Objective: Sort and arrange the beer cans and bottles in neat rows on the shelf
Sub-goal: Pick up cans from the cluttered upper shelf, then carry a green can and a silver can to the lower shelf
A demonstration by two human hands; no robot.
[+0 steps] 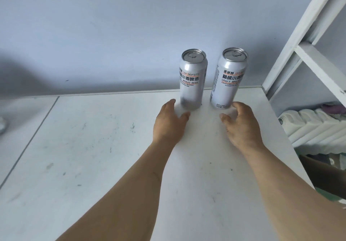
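A scuffed white shelf (93,156) runs to a pale blue-grey wall (112,25), with a white frame (307,40) rising at its right edge and a white radiator (314,126) below. Two silver cans stand upright by the wall, the left can (192,79) apart from the right can (227,77), both printed "CRAFT WHEAT BEER". The left hand (168,126) and right hand (241,126) lie just before them, fingers loose and holding nothing, though blur may hide a fingertip touch.
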